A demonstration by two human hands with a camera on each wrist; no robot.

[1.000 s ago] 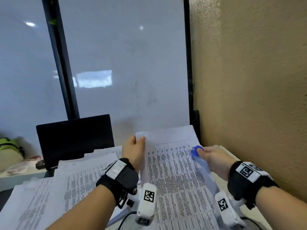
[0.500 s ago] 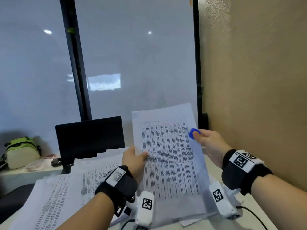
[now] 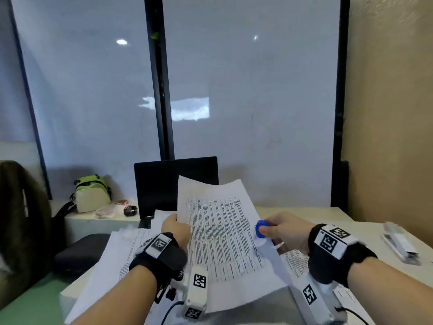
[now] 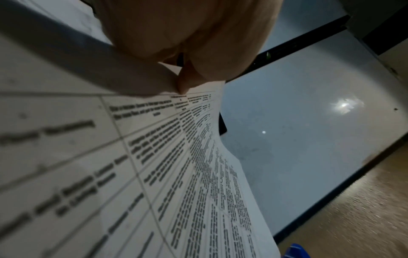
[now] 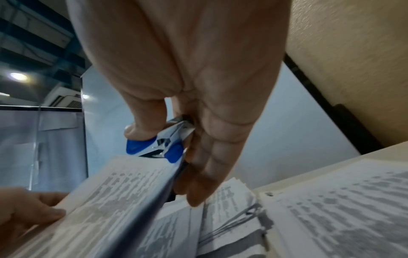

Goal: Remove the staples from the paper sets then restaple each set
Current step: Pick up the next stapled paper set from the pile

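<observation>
A printed paper set (image 3: pixel 222 233) is held up over the desk, tilted to the left. My left hand (image 3: pixel 177 225) pinches its left edge, thumb on the printed side (image 4: pixel 183 87). At the set's right edge, my right hand (image 3: pixel 269 229) grips a blue staple remover (image 3: pixel 260 228). In the right wrist view the thumb presses one blue pad (image 5: pixel 141 144) and the metal jaws sit just above the paper's edge (image 5: pixel 114 192). No staple is visible. A white stapler (image 3: pixel 398 245) lies on the desk at the far right.
More printed sheets (image 3: pixel 112 266) are spread on the desk under my hands, with further stacks (image 5: pixel 331 200) on the right. A black laptop (image 3: pixel 175 181) stands behind the held set, a dark case (image 3: pixel 79 252) lies left, and a green bag (image 3: pixel 92 193) sits at the back left.
The paper set has come up off the desk stack and now tilts left in my left hand. My right hand has stayed at its right edge with the staple remover.
</observation>
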